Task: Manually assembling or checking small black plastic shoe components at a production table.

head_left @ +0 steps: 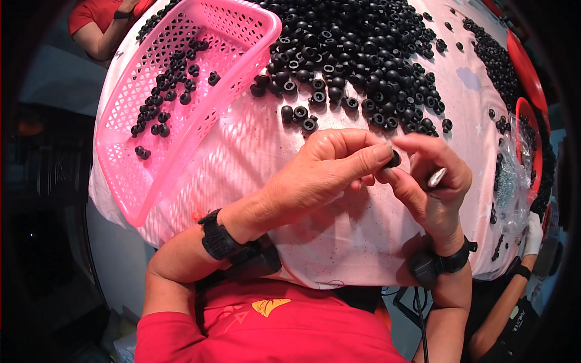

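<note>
Two bare hands meet over the pale cloth (339,254), pinching one small black piece (394,160).
From here I see the left hand (330,163) holding the piece between thumb and fingers, the right hand (437,181) closed round its other side with a silver-coloured object (437,176) tucked in its fingers; black parts (363,60) heap just beyond, and a pink basket (140,212) stands at left.
</note>
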`<state>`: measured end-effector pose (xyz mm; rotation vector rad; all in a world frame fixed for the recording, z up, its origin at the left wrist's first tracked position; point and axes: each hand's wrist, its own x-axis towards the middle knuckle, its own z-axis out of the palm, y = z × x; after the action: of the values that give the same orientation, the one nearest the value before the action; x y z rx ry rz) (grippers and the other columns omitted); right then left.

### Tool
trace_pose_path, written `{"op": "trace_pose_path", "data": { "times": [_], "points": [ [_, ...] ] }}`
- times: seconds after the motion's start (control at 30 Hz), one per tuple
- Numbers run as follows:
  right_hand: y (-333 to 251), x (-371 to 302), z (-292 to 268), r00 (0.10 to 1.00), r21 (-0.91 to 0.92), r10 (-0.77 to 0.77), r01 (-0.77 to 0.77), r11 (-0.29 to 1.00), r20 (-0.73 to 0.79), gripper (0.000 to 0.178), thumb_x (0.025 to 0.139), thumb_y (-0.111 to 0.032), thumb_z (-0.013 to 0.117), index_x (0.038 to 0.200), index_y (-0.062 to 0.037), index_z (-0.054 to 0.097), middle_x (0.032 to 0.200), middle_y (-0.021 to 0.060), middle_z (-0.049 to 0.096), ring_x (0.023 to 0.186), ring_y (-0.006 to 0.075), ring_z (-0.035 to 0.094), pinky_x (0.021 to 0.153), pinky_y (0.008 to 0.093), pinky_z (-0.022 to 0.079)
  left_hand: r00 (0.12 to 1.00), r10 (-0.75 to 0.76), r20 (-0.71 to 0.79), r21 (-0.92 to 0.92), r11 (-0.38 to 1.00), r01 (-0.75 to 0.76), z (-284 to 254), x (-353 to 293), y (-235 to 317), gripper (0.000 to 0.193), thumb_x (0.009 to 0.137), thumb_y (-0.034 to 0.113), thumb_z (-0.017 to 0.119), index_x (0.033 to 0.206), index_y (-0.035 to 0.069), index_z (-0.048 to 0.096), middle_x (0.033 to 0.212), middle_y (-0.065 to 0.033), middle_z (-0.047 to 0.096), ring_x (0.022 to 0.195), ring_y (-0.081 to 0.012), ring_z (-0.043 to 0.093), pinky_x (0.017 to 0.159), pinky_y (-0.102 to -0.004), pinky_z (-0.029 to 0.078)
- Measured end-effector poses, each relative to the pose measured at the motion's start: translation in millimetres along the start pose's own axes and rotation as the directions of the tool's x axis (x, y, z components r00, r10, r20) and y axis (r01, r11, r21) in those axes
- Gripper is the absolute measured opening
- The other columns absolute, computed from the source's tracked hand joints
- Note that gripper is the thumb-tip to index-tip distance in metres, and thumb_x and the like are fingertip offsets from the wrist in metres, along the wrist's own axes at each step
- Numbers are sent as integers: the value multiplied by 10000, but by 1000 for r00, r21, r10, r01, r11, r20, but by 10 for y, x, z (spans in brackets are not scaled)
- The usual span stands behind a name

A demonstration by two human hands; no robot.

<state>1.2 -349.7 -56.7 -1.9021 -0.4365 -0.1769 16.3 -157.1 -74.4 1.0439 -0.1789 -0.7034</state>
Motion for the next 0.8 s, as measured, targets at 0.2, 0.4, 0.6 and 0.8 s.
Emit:
{"op": "trace_pose_path", "data": {
  "times": [0.2,0.4,0.6,0.8],
  "points": [
    [71,6,-11,987,-69,-157,159,985,23,321,711,31,764,1013,-19,667,795,35,681,477,12,472,437,171,362,1000,7,-20,-31,999,-8,11,-4,-17,286,956,234,551,1135,19,610,909,39,594,781,-3,500,676,-153,421],
    [52,-3,29,938,-171,-346,341,924,-1,357,685,86,728,1019,-30,672,734,40,669,526,55,575,439,207,447,999,-20,43,-56,998,23,-35,5,-57,289,945,219,570,1160,28,597,968,30,609,819,-13,517,733,-177,431],
    [41,25,-73,904,-253,-397,425,869,156,471,542,123,643,978,-54,676,658,12,624,491,99,569,434,206,428,999,-39,3,-185,982,39,-13,16,-117,285,946,219,565,1155,28,594,1032,-6,623,906,-53,563,813,-200,457],
    [37,-37,0,957,-197,-289,282,939,-8,312,686,33,755,971,-57,665,669,-4,626,469,39,510,408,178,351,999,24,45,-191,981,-15,-1,10,-65,283,948,209,559,1161,25,591,1028,-7,626,885,-46,560,795,-194,454]
  ]
}}
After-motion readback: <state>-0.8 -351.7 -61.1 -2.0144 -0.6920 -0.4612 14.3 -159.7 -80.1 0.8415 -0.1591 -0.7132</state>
